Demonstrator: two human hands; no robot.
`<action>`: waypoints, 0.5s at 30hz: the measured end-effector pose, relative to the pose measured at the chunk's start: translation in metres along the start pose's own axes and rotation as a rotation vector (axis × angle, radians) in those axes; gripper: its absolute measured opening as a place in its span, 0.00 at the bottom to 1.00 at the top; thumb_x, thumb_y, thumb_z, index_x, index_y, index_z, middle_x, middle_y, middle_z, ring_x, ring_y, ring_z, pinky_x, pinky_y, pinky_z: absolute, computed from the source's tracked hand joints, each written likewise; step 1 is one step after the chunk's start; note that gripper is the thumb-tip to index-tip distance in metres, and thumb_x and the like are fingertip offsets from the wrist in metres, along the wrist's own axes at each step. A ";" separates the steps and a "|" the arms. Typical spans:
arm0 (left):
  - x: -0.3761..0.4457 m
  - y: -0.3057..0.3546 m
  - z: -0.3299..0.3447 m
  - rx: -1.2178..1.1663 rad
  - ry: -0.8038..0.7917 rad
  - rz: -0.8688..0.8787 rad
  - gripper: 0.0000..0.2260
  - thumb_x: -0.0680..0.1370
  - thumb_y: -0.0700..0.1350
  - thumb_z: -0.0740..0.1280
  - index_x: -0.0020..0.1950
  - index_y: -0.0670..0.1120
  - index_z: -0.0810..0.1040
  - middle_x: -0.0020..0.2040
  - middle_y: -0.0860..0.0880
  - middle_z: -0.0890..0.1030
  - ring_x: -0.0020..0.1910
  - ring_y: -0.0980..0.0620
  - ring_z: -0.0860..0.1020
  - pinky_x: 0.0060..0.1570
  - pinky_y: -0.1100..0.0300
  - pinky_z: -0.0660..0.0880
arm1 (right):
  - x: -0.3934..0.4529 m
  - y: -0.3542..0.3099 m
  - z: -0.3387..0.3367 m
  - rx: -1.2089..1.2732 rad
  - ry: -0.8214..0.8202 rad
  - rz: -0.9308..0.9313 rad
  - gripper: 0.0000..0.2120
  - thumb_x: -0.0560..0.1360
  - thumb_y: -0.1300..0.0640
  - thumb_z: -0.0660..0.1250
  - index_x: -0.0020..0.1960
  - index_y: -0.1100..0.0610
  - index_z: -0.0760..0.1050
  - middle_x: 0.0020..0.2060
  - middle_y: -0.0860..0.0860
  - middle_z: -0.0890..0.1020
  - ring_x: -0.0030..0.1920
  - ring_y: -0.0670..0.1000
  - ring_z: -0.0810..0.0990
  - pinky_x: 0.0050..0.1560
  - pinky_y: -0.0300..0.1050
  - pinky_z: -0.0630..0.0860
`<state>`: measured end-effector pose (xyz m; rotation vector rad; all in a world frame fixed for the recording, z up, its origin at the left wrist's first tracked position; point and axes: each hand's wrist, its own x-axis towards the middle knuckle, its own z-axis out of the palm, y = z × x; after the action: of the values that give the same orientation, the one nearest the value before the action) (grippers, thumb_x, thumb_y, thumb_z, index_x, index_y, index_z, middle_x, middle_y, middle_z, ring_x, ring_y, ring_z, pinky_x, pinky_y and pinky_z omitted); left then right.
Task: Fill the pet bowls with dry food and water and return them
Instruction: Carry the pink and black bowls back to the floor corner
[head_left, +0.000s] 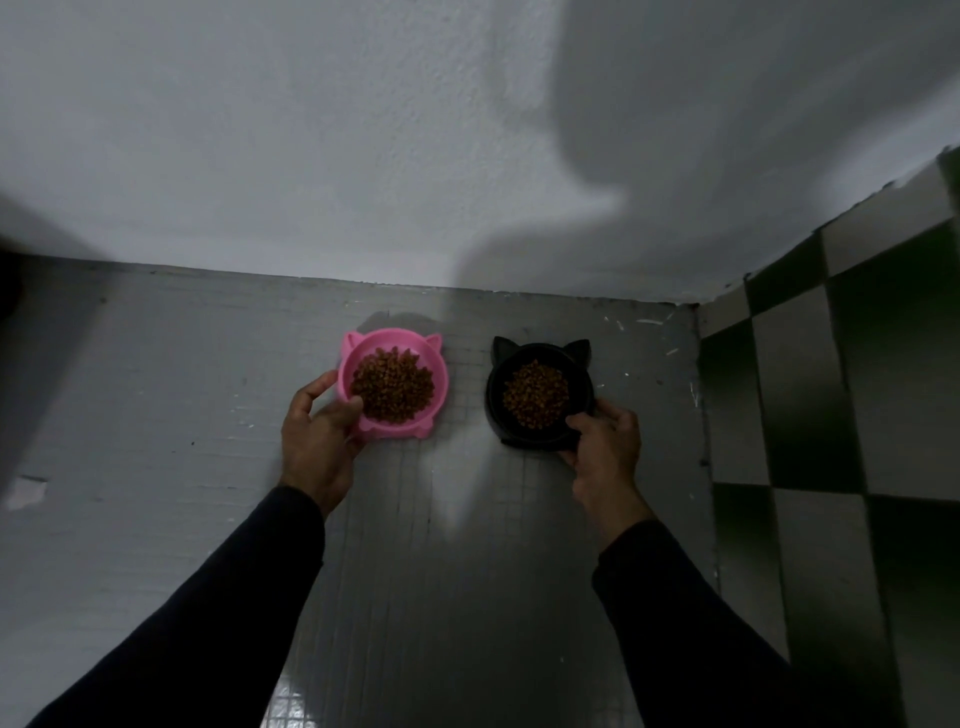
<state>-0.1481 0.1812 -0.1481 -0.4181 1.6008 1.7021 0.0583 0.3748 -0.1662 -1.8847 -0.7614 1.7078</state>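
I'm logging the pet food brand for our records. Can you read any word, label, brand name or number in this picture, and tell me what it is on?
None can be read.
pink bowl: no print shows on its rim or wall.
black bowl: no label shows; it is dark.
kibble: loose, no packet in view.
Wall, floor and checkered tiles: no writing or sign.
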 end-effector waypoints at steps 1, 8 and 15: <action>0.000 -0.001 0.000 0.016 0.005 0.014 0.20 0.80 0.30 0.64 0.67 0.49 0.74 0.62 0.41 0.81 0.60 0.41 0.82 0.49 0.48 0.84 | 0.002 0.001 -0.001 -0.046 0.012 -0.016 0.21 0.72 0.69 0.69 0.61 0.52 0.74 0.58 0.53 0.80 0.55 0.55 0.80 0.55 0.59 0.81; 0.010 -0.003 -0.008 0.185 0.057 0.097 0.14 0.79 0.36 0.71 0.61 0.50 0.78 0.60 0.39 0.83 0.57 0.40 0.84 0.49 0.48 0.84 | 0.005 0.001 -0.002 -0.272 0.084 -0.197 0.13 0.75 0.62 0.72 0.59 0.54 0.76 0.53 0.51 0.81 0.50 0.49 0.79 0.45 0.39 0.75; 0.018 -0.003 -0.013 0.298 0.102 0.156 0.13 0.79 0.36 0.71 0.59 0.51 0.80 0.57 0.43 0.85 0.55 0.42 0.85 0.55 0.39 0.82 | 0.013 0.004 -0.006 -0.375 0.153 -0.249 0.11 0.74 0.61 0.74 0.54 0.53 0.78 0.54 0.54 0.84 0.51 0.54 0.82 0.54 0.53 0.82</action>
<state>-0.1617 0.1738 -0.1650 -0.2384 1.9705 1.5392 0.0650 0.3811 -0.1773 -2.0283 -1.2646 1.3190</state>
